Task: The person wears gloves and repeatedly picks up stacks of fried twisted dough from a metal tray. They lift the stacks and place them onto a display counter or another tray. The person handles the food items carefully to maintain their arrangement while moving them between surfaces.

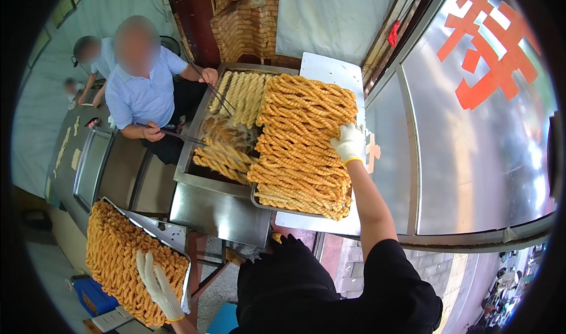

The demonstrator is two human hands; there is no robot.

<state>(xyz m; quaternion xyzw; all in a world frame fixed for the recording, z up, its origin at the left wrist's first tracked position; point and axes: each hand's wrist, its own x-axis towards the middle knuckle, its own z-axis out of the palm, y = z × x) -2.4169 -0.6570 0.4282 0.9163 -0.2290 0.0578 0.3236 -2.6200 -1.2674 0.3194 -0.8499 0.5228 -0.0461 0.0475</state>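
Observation:
My left hand (155, 283), in a white knit glove, lies over a heap of fried dough twists (119, 250) on a metal tray (188, 285) at lower left. Its fingers are extended and somewhat apart, with nothing visibly gripped. In a matching glove, my right hand (350, 143) touches the right side of a larger stack of golden dough twists (305, 148). Its fingertips are partly hidden, so its grip is unclear. The larger stack sits on another metal tray (261, 203), on a white board (329, 69) beside the fryer (212, 184).
Across the fryer, a co-worker (141, 82) holds long chopsticks (177, 136) over browned twists (221, 159) in bubbling oil. Paler twists (245, 95) float behind. A glass panel (477, 157) stands at right. An empty metal tray (93, 161) and dough strips (63, 148) lie on the left worktable.

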